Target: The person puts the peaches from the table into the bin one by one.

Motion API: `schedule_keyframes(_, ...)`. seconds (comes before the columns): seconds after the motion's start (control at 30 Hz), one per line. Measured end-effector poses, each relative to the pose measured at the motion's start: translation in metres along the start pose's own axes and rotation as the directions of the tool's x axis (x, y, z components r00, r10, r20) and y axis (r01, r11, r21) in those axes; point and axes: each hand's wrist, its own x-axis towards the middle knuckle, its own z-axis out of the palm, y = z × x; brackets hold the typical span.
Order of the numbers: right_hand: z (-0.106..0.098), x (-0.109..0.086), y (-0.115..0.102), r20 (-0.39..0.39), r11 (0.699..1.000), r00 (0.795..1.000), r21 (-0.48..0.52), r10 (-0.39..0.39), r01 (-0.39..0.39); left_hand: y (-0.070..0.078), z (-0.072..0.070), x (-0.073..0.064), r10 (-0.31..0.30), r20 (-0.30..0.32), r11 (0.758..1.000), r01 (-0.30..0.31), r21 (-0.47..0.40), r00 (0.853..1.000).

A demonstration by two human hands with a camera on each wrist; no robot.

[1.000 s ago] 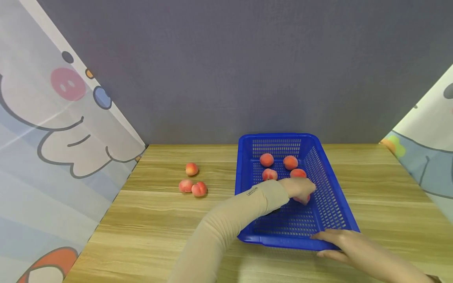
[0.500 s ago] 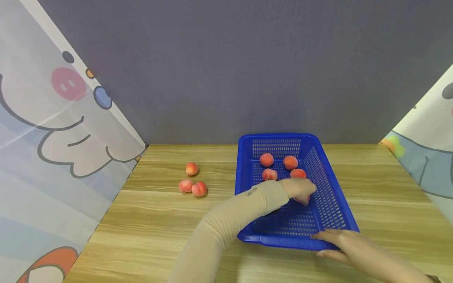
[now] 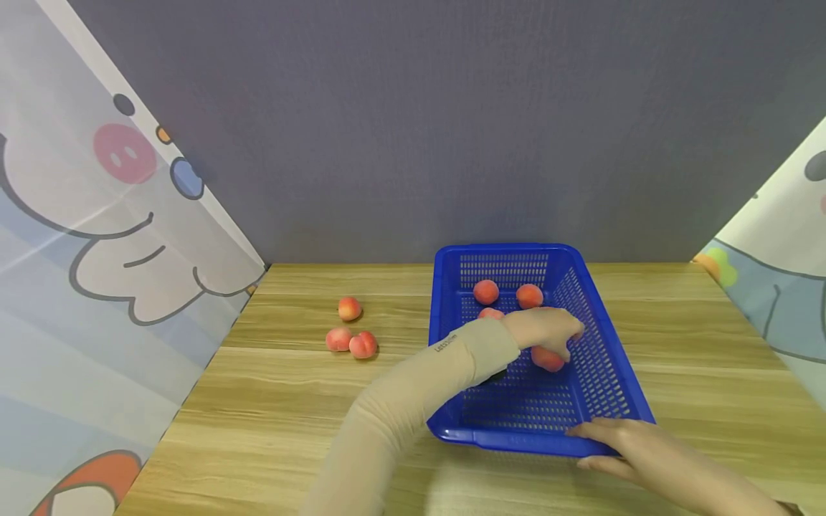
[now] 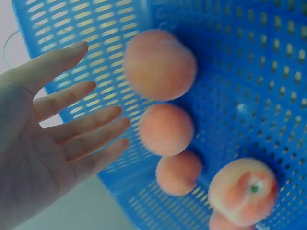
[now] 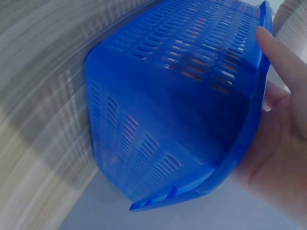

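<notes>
A blue plastic basket [image 3: 445, 287] with slotted walls stands on the table and holds several peaches. My left hand [image 4: 53, 129] reaches over its right side, fingers extended and spread, with nothing in them. Just beside those fingers lies a peach [image 3: 547, 360], apart from them in the left wrist view. Farther back in the basket are a peach [image 3: 486, 292] on the left and another peach [image 3: 530, 296] on the right. My right hand [image 3: 635, 448] grips the basket's rim [image 5: 247, 129] at the near right corner, thumb on one side and fingers on the other.
Left of the basket, a lone peach [image 3: 350, 308] sits on the wooden table [image 3: 271, 401] behind two touching peaches [image 3: 363, 345]. A dark grey panel [image 3: 413, 129] rises at the back. Cartoon-printed cloth [image 3: 77, 301] hangs on the left and right sides.
My left hand has let go of the peach in the basket and lifted slightly away, toward the back right. My right hand and the basket stay put.
</notes>
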Motion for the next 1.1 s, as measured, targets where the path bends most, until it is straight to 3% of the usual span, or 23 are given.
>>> schedule_keyframes(0.3,0.001,0.0,0.0,-0.084,0.999,0.995,-0.023,-0.047,0.045,-0.008,-0.023,-0.019,0.034,-0.042,0.999,-0.036,-0.03,0.999)
schedule_keyframes(0.47,0.002,-0.001,0.0,-0.14,0.996,0.987,-0.049,-0.077,0.071,-0.015,-0.034,-0.034,0.013,-0.067,0.999,-0.015,-0.035,0.998)
schedule_keyframes(0.93,0.004,-0.001,0.004,-0.098,0.997,0.993,-0.037,-0.068,0.065,-0.041,-0.043,-0.077,0.017,-0.158,0.999,-0.022,-0.028,0.987)
schedule_keyframes(1.1,0.004,-0.001,0.005,-0.104,0.997,0.992,-0.033,-0.077,0.074,-0.049,-0.045,-0.085,-0.051,-0.153,0.998,0.044,-0.048,0.987)
